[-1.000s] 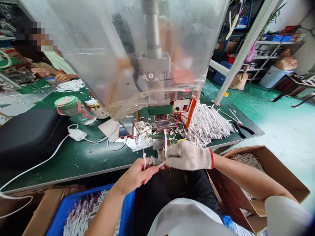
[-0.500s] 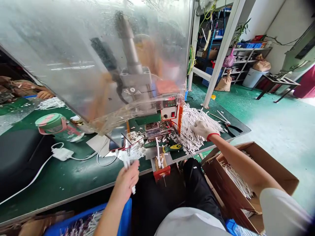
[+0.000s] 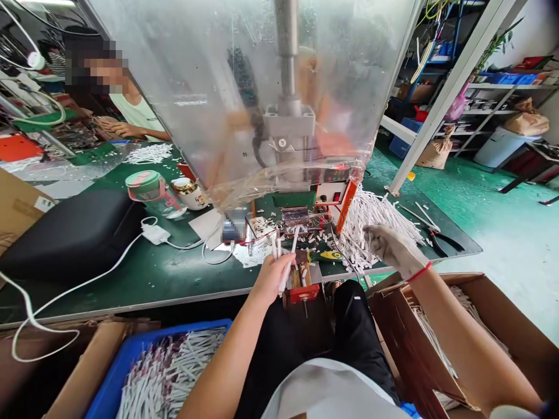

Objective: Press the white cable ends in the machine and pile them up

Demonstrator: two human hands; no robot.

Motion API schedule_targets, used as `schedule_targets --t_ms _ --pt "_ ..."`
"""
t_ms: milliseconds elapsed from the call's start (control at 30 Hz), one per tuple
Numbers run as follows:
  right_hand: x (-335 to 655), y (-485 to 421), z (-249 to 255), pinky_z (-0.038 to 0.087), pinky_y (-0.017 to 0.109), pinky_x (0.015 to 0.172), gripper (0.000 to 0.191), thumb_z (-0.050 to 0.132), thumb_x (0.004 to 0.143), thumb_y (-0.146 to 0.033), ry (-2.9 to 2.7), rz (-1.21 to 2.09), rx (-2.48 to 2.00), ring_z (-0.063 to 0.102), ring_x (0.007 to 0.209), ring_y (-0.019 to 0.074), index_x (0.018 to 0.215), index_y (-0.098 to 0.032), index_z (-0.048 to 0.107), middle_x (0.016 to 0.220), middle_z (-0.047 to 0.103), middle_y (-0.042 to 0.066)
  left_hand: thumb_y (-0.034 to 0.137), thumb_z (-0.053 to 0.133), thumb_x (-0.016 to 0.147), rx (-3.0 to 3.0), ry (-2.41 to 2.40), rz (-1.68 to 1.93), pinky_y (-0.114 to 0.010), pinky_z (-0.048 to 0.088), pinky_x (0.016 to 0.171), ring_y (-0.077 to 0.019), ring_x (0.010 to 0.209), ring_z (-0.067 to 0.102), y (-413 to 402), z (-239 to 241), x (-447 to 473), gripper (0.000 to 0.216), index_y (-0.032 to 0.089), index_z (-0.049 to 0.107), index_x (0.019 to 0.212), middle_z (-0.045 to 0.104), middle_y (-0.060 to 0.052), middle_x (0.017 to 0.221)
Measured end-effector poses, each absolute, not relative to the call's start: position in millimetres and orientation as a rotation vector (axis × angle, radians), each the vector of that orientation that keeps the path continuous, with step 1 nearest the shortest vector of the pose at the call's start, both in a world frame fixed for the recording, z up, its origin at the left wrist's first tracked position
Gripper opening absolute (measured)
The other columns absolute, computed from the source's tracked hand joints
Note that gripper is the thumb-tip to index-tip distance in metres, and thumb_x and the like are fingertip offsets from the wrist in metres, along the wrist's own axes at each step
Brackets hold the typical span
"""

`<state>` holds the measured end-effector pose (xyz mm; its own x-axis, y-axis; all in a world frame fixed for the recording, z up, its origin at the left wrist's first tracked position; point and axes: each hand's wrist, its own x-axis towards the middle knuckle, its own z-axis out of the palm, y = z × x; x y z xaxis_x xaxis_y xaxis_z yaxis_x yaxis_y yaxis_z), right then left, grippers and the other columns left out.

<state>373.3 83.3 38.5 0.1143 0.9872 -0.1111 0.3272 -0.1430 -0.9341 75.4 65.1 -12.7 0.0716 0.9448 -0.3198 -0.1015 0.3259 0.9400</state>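
Note:
My bare left hand [image 3: 274, 278] is closed around a few white strips [image 3: 285, 278] at the table's front edge. Its fingertips are beside a small red-fronted fixture [image 3: 304, 293] under the press. One more white strip [image 3: 296, 237] slants from near those fingertips up to the press's metal block [image 3: 295, 216]; whether the fingers touch it I cannot tell. On the right, my right hand [image 3: 391, 247] wears a white glove with a red cuff. It hovers at the near side of a heaped pile of white strips [image 3: 371, 215], fingers loosely extended, no strip visible in them.
A yellow-green screwdriver [image 3: 325, 256] lies by the fixture, and pliers [image 3: 441, 241] beyond the pile. A clear shield [image 3: 209, 116] hangs before the press. A blue crate [image 3: 98, 384] and a cardboard box [image 3: 388, 320] hold strips. Across the table sits another person [image 3: 135, 113].
My left hand has moved up and right to the fixture with its strips. My right hand has drawn back from the pile. The view has swung left.

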Motion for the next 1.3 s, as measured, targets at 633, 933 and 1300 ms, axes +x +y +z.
schedule_targets --t_ms 633,933,1300 --pt "230.4 110.0 -25.4 0.032 0.022 0.03 0.03 0.064 0.083 -0.04 -0.992 1.703 -1.357 0.044 0.032 0.0085 0.065 -0.018 0.056 0.051 0.059 0.0 0.047 0.077 0.073 0.669 1.28 1.235 -0.021 0.028 0.041 -0.0074 0.04 0.039 2.8 -21.8 26.9 0.038 0.017 0.058 0.061 0.047 0.005 0.045" --pt "238.8 105.7 1.0 0.032 0.022 0.034 0.034 0.063 0.088 -0.048 -1.242 1.567 -1.429 0.043 0.037 0.0086 0.074 -0.02 0.05 0.054 0.054 -0.003 0.049 0.071 0.08 0.965 1.275 1.006 -0.021 0.025 0.04 -0.0064 0.036 0.035 4.3 -8.6 26.0 0.036 0.016 0.063 0.066 0.045 0.006 0.042" --pt "274.6 40.0 72.8 0.041 0.016 0.049 0.028 0.058 0.094 -0.04 -2.088 1.662 -1.029 0.055 0.057 0.008 0.083 -0.015 0.065 0.072 0.062 0.0 0.055 0.068 0.084 1.255 0.936 0.402 -0.021 0.015 0.039 -0.0069 0.036 0.027 17.6 29.1 29.2 0.039 0.017 0.07 0.09 0.038 0.009 0.041"
